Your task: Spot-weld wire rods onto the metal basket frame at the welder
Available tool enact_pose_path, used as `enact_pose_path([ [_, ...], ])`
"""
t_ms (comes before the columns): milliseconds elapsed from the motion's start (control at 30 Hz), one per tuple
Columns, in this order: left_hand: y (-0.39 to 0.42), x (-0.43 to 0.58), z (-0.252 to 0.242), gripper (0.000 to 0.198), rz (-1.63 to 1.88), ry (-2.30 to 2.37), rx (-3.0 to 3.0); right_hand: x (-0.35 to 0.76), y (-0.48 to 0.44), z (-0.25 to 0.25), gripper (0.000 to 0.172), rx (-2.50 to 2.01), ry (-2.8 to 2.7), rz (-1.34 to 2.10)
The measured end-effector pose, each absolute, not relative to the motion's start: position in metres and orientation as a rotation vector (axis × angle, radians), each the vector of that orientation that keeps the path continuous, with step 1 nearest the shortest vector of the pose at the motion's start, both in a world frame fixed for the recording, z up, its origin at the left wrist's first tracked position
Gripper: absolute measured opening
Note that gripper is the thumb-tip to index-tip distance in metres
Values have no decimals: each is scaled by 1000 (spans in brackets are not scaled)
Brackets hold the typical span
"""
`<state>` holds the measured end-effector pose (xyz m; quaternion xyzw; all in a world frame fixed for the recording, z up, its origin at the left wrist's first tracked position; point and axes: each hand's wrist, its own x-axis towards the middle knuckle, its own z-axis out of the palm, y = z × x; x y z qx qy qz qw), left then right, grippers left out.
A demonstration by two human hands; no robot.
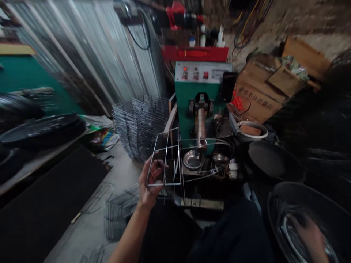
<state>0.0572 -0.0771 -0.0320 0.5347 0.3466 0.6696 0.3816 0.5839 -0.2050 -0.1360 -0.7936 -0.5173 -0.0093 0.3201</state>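
Our left hand curls firmly around the side of a rectangular wire frame, held up before a green welding machine; our right hand, blurred, sits in a black round pan above bright wire, its grip impossible for us to tell
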Motion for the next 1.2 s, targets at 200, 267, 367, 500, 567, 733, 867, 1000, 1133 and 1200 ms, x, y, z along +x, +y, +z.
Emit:
enact_pose_path([
  [200, -76, 75, -24, 87, 1744, 827, 1308, 443, -126, -102, 31, -1418, -1938, 374],
  [267, -79, 73, -21, 86, 1721, 818, 1305, 399, -103, -94, 28, -1247, -2112, 211],
  [367, -82, 69, -14, 83, 1722, 830, 1325, 364, -75, -97, 34, -1202, -2263, -32],
  [500, -79, 66, -8, 89, 1741, 836, 1320, 353, -54, -112, 46, -1221, -2375, -109],
  [567, -77, 66, -8, 94, 1766, 821, 1316, 352, -49, -115, 44, -1204, -2381, -99],
  [733, -74, 66, -10, 91, 1822, 826, 1294, 351, -42, -111, 34, -1178, -2348, -97],
  [867, -75, 67, -6, 91, 1879, 839, 1283, 350, -36, -108, 35, -1166, -2376, -98],
  [1000, -77, 68, 3, 82, 1935, 848, 1264, 348, -34, -103, 35, -1130, -2383, -111],
  [1133, -80, 69, 10, 70, 1953, 842, 1245, 346, -32, -97, 37, -1089, -2367, -128],
  [1200, -80, 69, 12, 81, 1954, 829, 1266, 346, -31, -95, 38, -1091, -2353, -134],
])
